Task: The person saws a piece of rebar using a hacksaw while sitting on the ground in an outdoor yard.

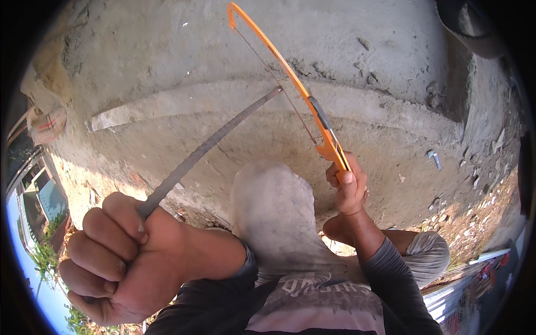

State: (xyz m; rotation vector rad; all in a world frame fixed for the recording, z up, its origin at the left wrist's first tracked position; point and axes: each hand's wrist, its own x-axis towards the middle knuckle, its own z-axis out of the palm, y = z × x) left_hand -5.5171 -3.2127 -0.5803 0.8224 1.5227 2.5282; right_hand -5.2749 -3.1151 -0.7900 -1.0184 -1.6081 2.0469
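Dark sleeves (393, 276), dusty grey trousers (272, 206)

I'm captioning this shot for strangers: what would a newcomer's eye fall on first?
Likely the bright orange saw, rising from the right grip to the picture's top edge. Next, the left grip, looming large at lower left, clenched around a dark rod that slants up to the saw's blade; whether the two touch is hard to tell.
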